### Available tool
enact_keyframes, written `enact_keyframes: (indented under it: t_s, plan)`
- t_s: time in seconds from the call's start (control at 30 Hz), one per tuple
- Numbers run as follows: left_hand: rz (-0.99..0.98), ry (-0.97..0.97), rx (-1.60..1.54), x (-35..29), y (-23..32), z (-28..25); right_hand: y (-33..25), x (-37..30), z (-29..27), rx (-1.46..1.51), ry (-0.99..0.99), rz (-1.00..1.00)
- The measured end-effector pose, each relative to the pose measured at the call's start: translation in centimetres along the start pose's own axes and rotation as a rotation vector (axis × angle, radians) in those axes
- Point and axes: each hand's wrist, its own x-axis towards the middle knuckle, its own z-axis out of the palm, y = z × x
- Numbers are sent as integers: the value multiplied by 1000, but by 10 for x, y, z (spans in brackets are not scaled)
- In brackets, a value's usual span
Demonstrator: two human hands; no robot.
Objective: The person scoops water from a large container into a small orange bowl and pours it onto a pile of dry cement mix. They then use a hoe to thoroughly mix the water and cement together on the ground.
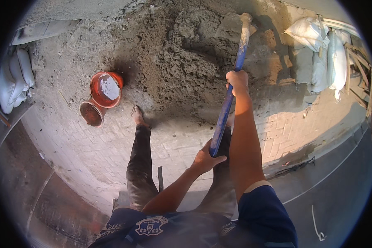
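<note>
Blue-handled tool (222,113): is slanting from near you to the far right, its far end lying by the grey mix (186,62).
Grip: your left hand (206,160) is wrapping the near end, your right hand (238,80) the middle; a loose hold could be letting it twist.
Bare feet (139,116): are standing near the mix; an overlong pull could be striking one.
Red bucket (95,91): is sitting left; a wide swing could be tipping it.

Right hand (237,81) clenched far forward, left hand (206,159) curled closer in.
</note>
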Motion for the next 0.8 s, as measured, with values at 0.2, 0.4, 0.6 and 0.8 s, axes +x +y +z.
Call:
enact_keyframes:
  t_s: [0.2, 0.4, 0.6, 0.8]
  plan:
    - [-249, 64, 17, -29, -137, 23, 121, -62, 25, -116, 20, -43]
    - [-38, 167, 203, -84, -239, 45, 184, -164, 19, -69, 40, -162]
    - [-1, 351, 180, 73, -158, -30, 89, -54, 65, 109, 122, -344]
    - [40, 429, 139, 140, -84, -67, -31, 17, 107, -170, 40, -329]
